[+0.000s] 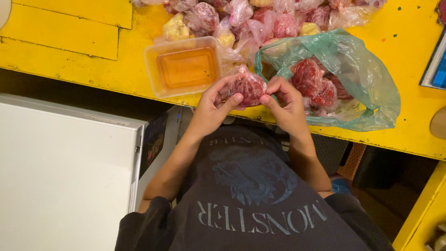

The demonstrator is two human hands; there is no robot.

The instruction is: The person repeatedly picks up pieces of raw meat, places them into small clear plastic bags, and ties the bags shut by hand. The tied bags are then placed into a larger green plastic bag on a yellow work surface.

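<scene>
Clear pouch (247, 87): red filling, grasped by left hand (214, 106) and right hand (284, 103) grips.
Green bag (357, 74): crinkled film, red pouches inside.
Tub (183, 67): amber liquid.

Shirt (251, 209): dark charcoal grey, short-sleeved, loose fit.
Print: faded blue-grey round graphic at the chest's centre; a row of pale block lettering below it, toward 6 o'clock, and a smaller faint line above, toward 12 o'clock.
Sleeves: short, ending near the elbows at 7 and 4 o'clock.
Forearms: bare, no watch or bands.
Hands: left hand (214, 104) and right hand (285, 103) bare, no gloves or rings visible.
</scene>
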